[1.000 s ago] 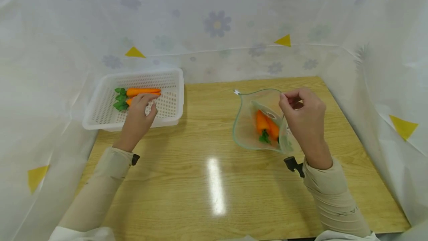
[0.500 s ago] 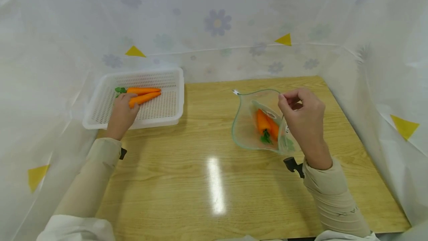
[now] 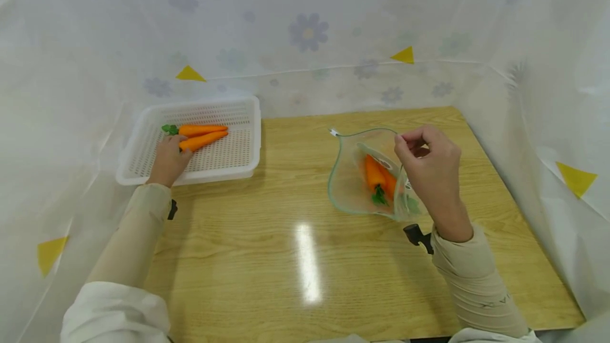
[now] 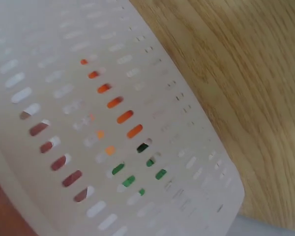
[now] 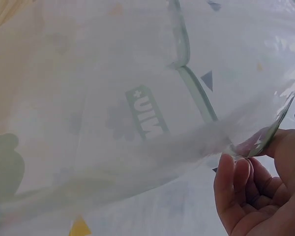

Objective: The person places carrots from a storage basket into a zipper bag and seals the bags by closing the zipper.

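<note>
A white perforated basket stands at the table's back left with two orange carrots in it. My left hand is inside the basket and grips the nearer carrot at its leafy end; the other carrot lies just behind. The left wrist view shows the basket wall, with orange and green showing through its holes. My right hand pinches the rim of a clear zip bag and holds its mouth open. Two carrots lie inside. In the right wrist view, fingertips pinch the bag.
The wooden table is hemmed in by a white flower-print curtain at the back and on both sides. A small black piece sits at my right wrist, close to the bag.
My left hand has slid left along the nearer carrot to its leafy end, uncovering the orange body. The right hand and the bag have shifted slightly left.
</note>
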{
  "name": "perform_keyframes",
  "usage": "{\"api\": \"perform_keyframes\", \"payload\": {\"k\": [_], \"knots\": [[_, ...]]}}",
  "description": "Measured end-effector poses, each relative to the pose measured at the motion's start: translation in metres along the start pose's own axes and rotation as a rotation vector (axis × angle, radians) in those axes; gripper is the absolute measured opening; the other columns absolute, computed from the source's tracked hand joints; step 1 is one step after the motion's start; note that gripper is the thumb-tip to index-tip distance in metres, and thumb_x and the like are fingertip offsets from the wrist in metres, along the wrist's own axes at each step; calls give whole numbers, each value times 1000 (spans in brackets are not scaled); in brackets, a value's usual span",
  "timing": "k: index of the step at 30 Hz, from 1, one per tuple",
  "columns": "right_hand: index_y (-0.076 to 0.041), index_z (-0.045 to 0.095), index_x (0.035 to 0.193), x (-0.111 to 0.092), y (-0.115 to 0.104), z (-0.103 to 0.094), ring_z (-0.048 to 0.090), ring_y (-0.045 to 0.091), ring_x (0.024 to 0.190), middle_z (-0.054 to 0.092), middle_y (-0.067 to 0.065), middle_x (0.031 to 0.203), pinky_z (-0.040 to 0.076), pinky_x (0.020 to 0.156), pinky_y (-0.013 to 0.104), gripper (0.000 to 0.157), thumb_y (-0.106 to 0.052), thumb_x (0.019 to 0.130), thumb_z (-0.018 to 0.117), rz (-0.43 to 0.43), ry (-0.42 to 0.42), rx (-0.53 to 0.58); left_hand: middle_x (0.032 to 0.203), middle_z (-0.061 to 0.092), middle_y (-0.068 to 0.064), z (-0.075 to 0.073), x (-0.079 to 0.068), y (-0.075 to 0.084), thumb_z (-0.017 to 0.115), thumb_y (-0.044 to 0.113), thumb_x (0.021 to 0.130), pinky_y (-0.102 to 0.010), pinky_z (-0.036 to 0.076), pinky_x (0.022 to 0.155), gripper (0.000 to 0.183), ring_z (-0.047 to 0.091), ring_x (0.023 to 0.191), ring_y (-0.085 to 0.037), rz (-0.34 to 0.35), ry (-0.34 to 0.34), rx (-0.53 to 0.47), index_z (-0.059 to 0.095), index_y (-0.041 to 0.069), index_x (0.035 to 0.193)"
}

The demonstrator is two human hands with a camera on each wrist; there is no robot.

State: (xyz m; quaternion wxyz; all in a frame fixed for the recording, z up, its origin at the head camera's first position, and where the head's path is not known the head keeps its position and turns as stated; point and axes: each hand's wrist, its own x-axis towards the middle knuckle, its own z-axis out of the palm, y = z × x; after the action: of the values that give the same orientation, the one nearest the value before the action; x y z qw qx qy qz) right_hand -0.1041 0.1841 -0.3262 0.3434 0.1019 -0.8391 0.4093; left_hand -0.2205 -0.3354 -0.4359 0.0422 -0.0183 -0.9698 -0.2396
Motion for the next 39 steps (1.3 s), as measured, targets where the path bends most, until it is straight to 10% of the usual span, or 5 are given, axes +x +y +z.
{"api": "perform_keyframes", "payload": {"k": [15,21,34,39], "knots": [[-1,66,80,-3,4,0,53,2,65,61,5,74,44,61,10,9,-9,83,69,5,-16,-6,128,35,-36,2,25,-12,48,13,91,-61,26,98,48,30,118,-51,-77,-182,100,38,-11,131],[-1,66,80,-2,2,1,53,4,64,61,5,74,44,61,10,10,-10,83,69,-3,-20,-1,111,52,-30,5,32,-14,37,26,100,-47,44,72,45,52,86,-37,-132,-293,49,42,-5,132],[-2,65,80,-3,1,-1,53,5,65,60,3,74,45,62,10,11,-11,84,67,-11,-40,4,107,54,-26,12,35,-23,44,40,97,-48,44,72,54,55,85,-37,-115,-219,67,43,1,133],[-1,65,80,-3,0,-2,53,5,65,60,3,74,45,62,11,11,-12,85,66,-13,-49,10,120,40,-36,10,34,-21,52,25,93,-60,33,90,52,39,106,-51,-125,-235,223,40,-9,131]]}}
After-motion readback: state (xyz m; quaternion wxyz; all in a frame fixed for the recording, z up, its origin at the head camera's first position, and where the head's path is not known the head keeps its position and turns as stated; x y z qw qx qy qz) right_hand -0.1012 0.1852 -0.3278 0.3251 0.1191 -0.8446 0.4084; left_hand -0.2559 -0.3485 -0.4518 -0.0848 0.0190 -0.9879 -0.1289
